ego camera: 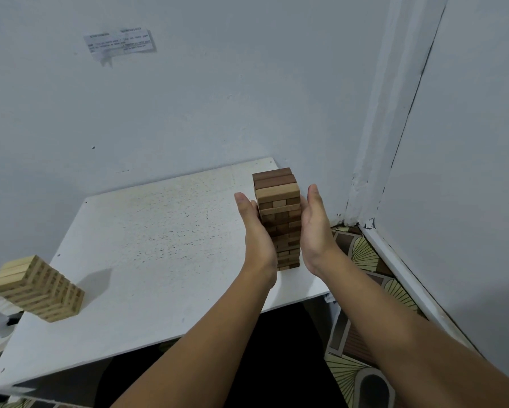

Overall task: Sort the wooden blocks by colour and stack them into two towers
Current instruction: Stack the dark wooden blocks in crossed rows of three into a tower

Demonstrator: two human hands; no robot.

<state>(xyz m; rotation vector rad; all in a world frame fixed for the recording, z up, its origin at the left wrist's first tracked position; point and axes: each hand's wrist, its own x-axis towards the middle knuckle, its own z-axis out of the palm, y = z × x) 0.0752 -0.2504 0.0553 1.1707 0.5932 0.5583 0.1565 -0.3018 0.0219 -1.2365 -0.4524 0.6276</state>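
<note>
Fingers of both hands lie straight and flat against the dark brown tower (278, 219), one palm on each side; nothing is curled or pinched. Left hand (254, 231) presses the tower's left face, right hand (315, 228) the right face, both at about mid-height.

Position: dark tower stands upright at the far right end of the white counter (147, 231), near the wall corner. Light-coloured tower (38, 288) stands at the near left edge of the counter, well apart. No loose blocks visible on the counter.

Judgement: sorting looks done; current step appears to be squaring up the dark tower.

Handling notes:
- Blocks are rigid wood, small and probably light; each layer only rests on the one below, nothing binds them.
- Some mid-height blocks sit slightly out of line, so faces are not flush.
- Smooth wood likely slides readily; sideways push at the top would topple the stack.
- Best contact: flat palms on opposite faces, even pressure, low to middle of the stack. Avoid lifting by the sides; the layers would likely separate.
- Tower sits close to the counter's right edge; nudge with care.
</note>
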